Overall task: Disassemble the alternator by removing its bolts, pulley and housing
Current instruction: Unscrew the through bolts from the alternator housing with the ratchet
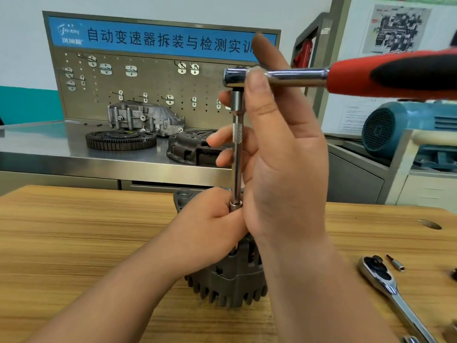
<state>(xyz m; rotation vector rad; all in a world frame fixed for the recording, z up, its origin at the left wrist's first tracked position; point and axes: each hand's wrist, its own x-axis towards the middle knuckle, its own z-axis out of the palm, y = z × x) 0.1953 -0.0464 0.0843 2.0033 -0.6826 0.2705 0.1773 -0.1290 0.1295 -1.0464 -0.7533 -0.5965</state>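
The right hand (pixel 279 157) stands upright, its forearm rising from the lower right. Its fingers curl from behind round a chrome extension bar (pixel 238 167), so three fingertips show left of the bar. One digit (the thumb, by the look of it) lies across the head of the ratchet (pixel 233 78) fitted on the bar's top, and another points straight up behind it. The ratchet's red and black handle runs level to the right edge of view. The left hand (pixel 212 224) reaches in from the lower left, knuckles up, and grips the socket (pixel 235 205) at the bar's lower end, resting on top of the alternator (pixel 227 280). Behind, a blue banner (pixel 158 38) across a pegboard reads 自动变速器拆装与检测实训, its last character partly hidden by a finger; the logo at its left is too blurred to read. The alternator stands on end on the wooden table (pixel 74 231) directly under both hands. Its housing is grey cast metal with a ring of vent fins round the lower edge. A mounting ear with a hole juts out beyond the left hand, and copper windings glint through a side opening. A second ratchet (pixel 385 280) and a small bit (pixel 395 264) lie to the right on the table. On the steel bench (pixel 49 144) behind sit a ring gear (pixel 121 139) and a cast gearbox cover (pixel 143 117).
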